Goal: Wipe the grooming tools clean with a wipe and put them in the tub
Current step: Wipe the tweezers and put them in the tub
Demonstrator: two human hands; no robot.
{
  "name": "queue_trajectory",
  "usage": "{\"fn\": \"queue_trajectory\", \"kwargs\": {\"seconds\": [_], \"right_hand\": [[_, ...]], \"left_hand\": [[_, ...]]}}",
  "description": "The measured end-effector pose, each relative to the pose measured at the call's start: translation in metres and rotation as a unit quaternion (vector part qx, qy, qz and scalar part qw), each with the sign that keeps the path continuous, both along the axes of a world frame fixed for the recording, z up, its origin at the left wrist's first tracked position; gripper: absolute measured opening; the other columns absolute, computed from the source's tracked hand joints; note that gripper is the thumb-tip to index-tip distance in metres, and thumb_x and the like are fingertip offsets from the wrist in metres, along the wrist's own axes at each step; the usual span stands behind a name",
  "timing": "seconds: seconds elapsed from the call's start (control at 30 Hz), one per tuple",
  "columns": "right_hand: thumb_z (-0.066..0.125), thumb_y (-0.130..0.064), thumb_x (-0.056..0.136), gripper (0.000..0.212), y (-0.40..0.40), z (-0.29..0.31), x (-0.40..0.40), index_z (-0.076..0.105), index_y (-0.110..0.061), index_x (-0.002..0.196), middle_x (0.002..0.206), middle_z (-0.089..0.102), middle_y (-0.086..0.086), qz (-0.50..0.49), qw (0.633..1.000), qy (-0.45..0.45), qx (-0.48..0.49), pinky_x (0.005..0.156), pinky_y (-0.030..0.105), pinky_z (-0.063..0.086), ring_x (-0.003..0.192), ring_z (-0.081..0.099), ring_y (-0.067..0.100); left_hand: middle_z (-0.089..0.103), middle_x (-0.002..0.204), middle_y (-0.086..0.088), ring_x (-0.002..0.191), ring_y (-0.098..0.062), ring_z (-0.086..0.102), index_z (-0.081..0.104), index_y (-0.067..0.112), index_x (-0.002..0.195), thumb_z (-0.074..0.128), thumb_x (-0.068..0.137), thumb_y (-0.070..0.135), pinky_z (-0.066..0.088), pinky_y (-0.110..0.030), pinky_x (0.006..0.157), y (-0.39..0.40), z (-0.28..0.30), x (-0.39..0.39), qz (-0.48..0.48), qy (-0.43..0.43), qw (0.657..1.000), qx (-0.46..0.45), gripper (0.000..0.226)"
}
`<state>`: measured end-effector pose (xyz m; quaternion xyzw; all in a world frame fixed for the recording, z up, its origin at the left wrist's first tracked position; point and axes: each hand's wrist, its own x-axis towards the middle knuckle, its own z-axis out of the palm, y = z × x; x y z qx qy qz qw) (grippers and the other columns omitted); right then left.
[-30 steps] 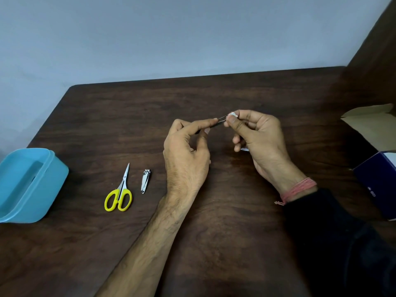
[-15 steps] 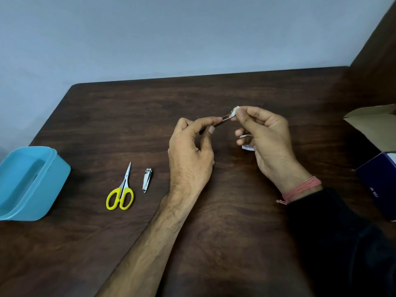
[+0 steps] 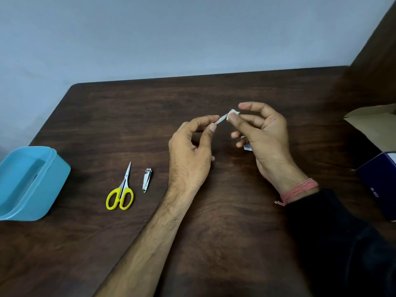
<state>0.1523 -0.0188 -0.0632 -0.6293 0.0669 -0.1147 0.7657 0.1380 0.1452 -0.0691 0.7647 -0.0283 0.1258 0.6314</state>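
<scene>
My left hand (image 3: pixel 190 155) pinches one end of a thin metal tool (image 3: pixel 221 120), probably tweezers, above the middle of the table. My right hand (image 3: pixel 263 136) pinches a small white wipe (image 3: pixel 234 113) around the tool's other end, and a torn wipe wrapper (image 3: pixel 247 146) shows under its lower fingers. Yellow-handled scissors (image 3: pixel 121 192) and a small metal nail clipper (image 3: pixel 147 180) lie side by side on the table, left of my left hand. The light blue tub (image 3: pixel 49 189) stands open at the table's left edge.
The dark wooden table (image 3: pixel 214 243) meets a pale wall at the back. A dark blue box (image 3: pixel 379 187) with an open cardboard flap (image 3: pixel 372 121) sits at the right edge. A brown panel rises at the far right.
Both hands have drifted slightly right and up. The wipe has slid outward along the tool toward its tip, and the right index finger has lifted off it.
</scene>
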Motion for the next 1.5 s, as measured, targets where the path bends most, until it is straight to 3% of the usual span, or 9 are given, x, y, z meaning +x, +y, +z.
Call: {"fn": "queue_trajectory", "kwargs": {"seconds": [0.2,0.53,0.87,1.03,1.33,1.5], "right_hand": [[0.089,-0.011,0.090,0.038,0.0006,0.0011,-0.0009,0.065,-0.012,0.120,0.098,0.083,0.009,0.020,1.000,0.001,-0.003,0.048,0.026,0.051,0.061,0.070,0.016],[0.089,-0.010,0.090,0.036,0.0014,0.0040,-0.0039,0.061,-0.014,0.111,0.095,0.083,0.008,0.023,1.000,0.002,-0.001,0.047,0.024,0.048,0.058,0.068,0.014],[0.080,-0.009,0.098,0.006,0.0001,0.0034,-0.0038,0.078,-0.014,0.102,0.095,0.082,0.002,0.061,0.998,-0.005,-0.008,0.047,0.021,0.047,0.061,0.062,0.009],[0.074,-0.012,0.103,0.007,-0.0034,0.0037,-0.0010,0.079,-0.010,0.108,0.102,0.081,0.005,0.052,0.998,-0.008,0.027,0.049,0.022,0.049,0.067,0.065,0.010],[0.080,-0.010,0.098,0.013,-0.0045,0.0026,-0.0013,0.077,-0.009,0.111,0.101,0.083,0.010,0.050,0.998,-0.006,0.036,0.047,0.021,0.050,0.068,0.072,0.013],[0.080,-0.007,0.097,0.012,-0.0034,0.0009,-0.0003,0.079,-0.011,0.108,0.095,0.080,0.003,0.063,0.997,-0.015,0.029,0.050,0.021,0.049,0.070,0.070,0.010]], "left_hand": [[0.077,0.113,0.000,0.072,-0.002,0.065,0.084,0.024,0.121,0.074,0.107,0.013,0.062,-0.026,0.058,0.0021,0.0005,0.0005,-0.029,0.000,1.000,-0.009,0.021],[0.078,0.114,-0.002,0.074,-0.006,0.065,0.085,0.025,0.117,0.073,0.107,0.009,0.063,-0.027,0.061,0.0044,0.0017,-0.0002,-0.042,-0.001,0.999,-0.017,0.023],[0.077,0.100,0.011,0.072,-0.004,0.064,0.083,0.024,0.120,0.073,0.107,0.012,0.063,-0.029,0.061,0.0035,0.0004,0.0007,-0.045,0.006,0.999,-0.024,0.020],[0.074,0.089,0.018,0.069,-0.003,0.062,0.083,0.024,0.118,0.071,0.108,0.011,0.063,-0.028,0.059,0.0024,0.0038,-0.0001,-0.029,0.016,0.998,-0.050,0.019],[0.079,0.094,0.011,0.064,-0.002,0.064,0.083,0.025,0.118,0.076,0.106,0.014,0.062,-0.028,0.056,0.0001,0.0032,-0.0023,-0.021,0.008,0.999,-0.031,0.017],[0.079,0.091,0.013,0.062,-0.003,0.063,0.084,0.026,0.116,0.076,0.106,0.012,0.062,-0.029,0.055,0.0002,0.0034,-0.0024,-0.017,0.006,0.999,-0.031,0.019]]}}
